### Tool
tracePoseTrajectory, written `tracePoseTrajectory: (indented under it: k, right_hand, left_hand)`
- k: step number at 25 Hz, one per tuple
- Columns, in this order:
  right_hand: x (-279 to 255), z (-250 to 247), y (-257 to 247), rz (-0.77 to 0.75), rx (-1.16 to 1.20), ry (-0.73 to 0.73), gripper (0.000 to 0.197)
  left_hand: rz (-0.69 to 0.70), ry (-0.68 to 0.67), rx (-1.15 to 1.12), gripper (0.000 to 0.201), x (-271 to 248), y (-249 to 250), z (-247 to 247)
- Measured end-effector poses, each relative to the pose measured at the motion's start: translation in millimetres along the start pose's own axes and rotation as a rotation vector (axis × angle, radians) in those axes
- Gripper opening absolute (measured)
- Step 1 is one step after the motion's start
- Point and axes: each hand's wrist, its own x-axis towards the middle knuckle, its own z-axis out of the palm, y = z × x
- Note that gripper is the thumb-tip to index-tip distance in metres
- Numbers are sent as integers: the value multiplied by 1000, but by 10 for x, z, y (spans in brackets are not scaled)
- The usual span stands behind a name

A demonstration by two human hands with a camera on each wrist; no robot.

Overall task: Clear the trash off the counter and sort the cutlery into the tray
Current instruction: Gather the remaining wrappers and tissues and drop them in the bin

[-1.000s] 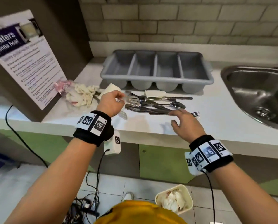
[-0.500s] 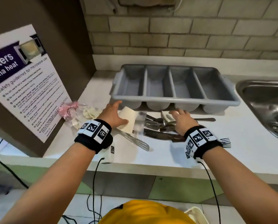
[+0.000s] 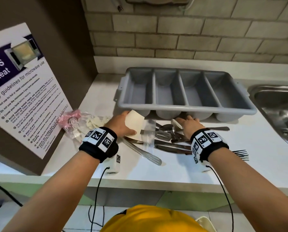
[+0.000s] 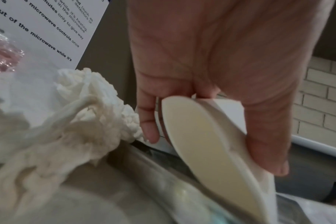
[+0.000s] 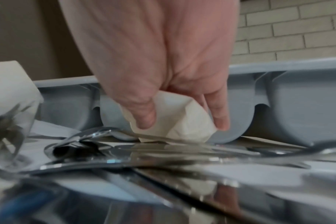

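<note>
My left hand grips a flattened cream paper cup at the left end of the cutlery pile; in the left wrist view the thumb and fingers clamp the cup. My right hand pinches a crumpled white paper scrap against the front wall of the grey four-compartment tray. The scrap lies just above the spoons and knives. All compartments of the tray look bare.
Crumpled tissue and a pink plastic wrapper lie left of the cup by the microwave poster. A clear plastic sleeve drapes over the cutlery. A fork lies right of my wrist. The sink is at right.
Both hands have moved forward toward the tray. The left hand has taken hold of the paper cup, and the right hand has left the cutlery and pinched the paper scrap.
</note>
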Motion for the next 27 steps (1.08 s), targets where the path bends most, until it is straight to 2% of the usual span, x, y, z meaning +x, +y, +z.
tracePoseTrajectory:
  k: [2, 7, 9, 13, 17, 19, 20, 23, 27]
  right_hand:
    - [-53, -49, -15, -9, 27, 77, 59]
    - [-383, -247, -95, -113, 101, 420, 36]
    - [-558, -348, -123, -135, 252, 552, 26]
    - [-882, -419, -1, -92, 650, 742, 21]
    - [-1273, -263, 354, -72, 840, 817, 14]
    - [-1520, -126, 596, -41, 911, 841, 5]
    - [-1657, -21, 762, -21, 953, 844, 7]
    - [-2076, 420, 1322, 29, 1044, 823, 7]
    - [-2507, 1222, 1925, 170, 1142, 742, 14]
  left_hand:
    - [-9, 26, -14, 78, 18, -3, -45]
    - [0, 38, -72, 74, -31, 45, -123]
    - [27, 51, -110, 73, -92, 103, -155]
    - [147, 70, -284, 75, -349, 443, -176]
    - [318, 9, -536, 88, -751, 996, 39]
    - [387, -47, -622, 88, -956, 1236, 242]
    - [407, -84, -641, 85, -1061, 1360, 386]
    - [431, -189, -629, 77, -1382, 1711, 917]
    - [349, -360, -535, 77, -1734, 1920, 1815]
